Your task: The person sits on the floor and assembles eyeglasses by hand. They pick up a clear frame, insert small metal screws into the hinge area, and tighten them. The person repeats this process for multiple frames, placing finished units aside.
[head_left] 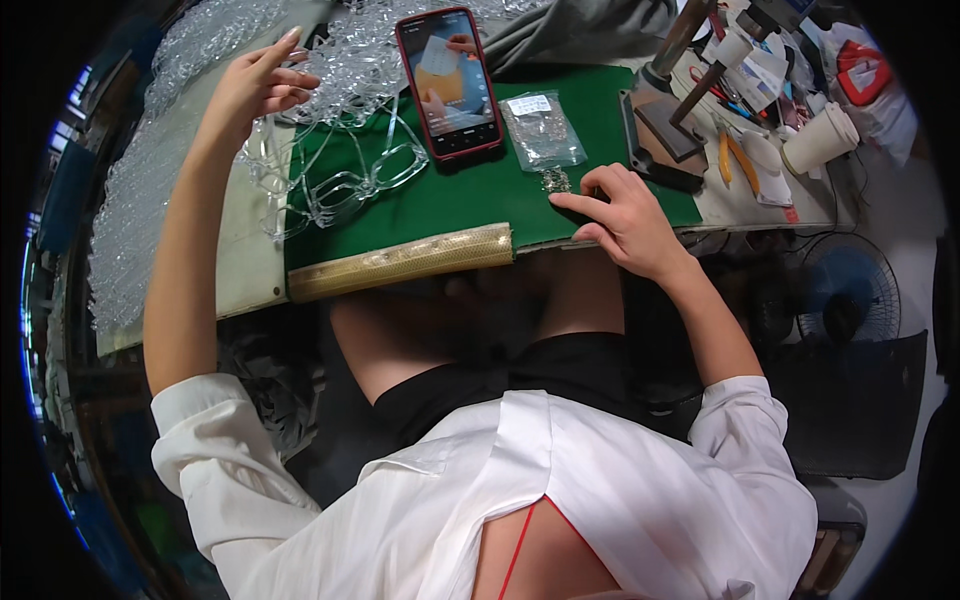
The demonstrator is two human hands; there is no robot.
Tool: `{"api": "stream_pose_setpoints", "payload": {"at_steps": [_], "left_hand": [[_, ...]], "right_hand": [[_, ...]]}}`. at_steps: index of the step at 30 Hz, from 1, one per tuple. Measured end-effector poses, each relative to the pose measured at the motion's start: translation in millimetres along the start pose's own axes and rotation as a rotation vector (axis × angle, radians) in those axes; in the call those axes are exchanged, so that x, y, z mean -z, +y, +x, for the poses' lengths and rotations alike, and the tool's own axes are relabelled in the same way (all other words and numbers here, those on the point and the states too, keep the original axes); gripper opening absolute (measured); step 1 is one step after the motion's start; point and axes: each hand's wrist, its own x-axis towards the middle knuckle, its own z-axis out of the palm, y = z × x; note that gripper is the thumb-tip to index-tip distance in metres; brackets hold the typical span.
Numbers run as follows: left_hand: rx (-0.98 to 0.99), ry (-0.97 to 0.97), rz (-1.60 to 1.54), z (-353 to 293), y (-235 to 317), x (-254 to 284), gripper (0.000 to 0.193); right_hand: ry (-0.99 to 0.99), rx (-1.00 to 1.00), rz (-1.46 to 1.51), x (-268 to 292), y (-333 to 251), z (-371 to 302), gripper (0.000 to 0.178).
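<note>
My left hand (268, 88) is raised over the left side of the bench beside a heap of clear plastic eyeglass frames (365, 60). Its fingers are apart and nothing shows in them. Below and to its right, a few clear eyeglass frames (350, 190) lie on the green mat (470, 200). My right hand (622, 215) rests at the mat's front edge, index finger stretched to a small pile of tiny metal parts (556, 180), thumb apart from it. Just behind the pile lies a clear zip bag (543, 130) with a white label, holding more small pieces.
A phone (450, 85) in a red case stands behind the mat's middle, its screen lit. A gold patterned roll (400, 262) edges the bench front. To the right are a metal hand press (665, 135), orange-handled pliers (738, 165), a paper cup (820, 140) and a fan (848, 290).
</note>
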Motion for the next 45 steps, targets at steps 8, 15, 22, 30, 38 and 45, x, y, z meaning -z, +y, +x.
{"api": "stream_pose_setpoints", "payload": {"at_steps": [8,15,22,30,38,45], "left_hand": [[-0.03,0.059,-0.015,11,-5,7,0.059],[-0.1,-0.021,-0.478,-7,-15,9,0.042],[-0.176,-0.723,-1.185,-82,-8,-9,0.043],[-0.137,-0.279,-1.054,-159,15,-76,0.037],[-0.165,-0.263,-0.667,-173,17,-102,0.073],[-0.185,-0.358,-0.621,-179,9,-115,0.074]], "right_hand": [[0.111,-0.09,0.026,5,11,-17,0.026],[0.123,-0.28,0.195,3,21,-12,0.013],[0.092,-0.307,0.206,-1,23,-7,0.017],[0.004,-0.073,0.071,5,21,-6,0.036],[0.063,-0.175,0.137,16,15,-15,0.024],[0.021,-0.072,-0.045,17,12,-26,0.034]]}}
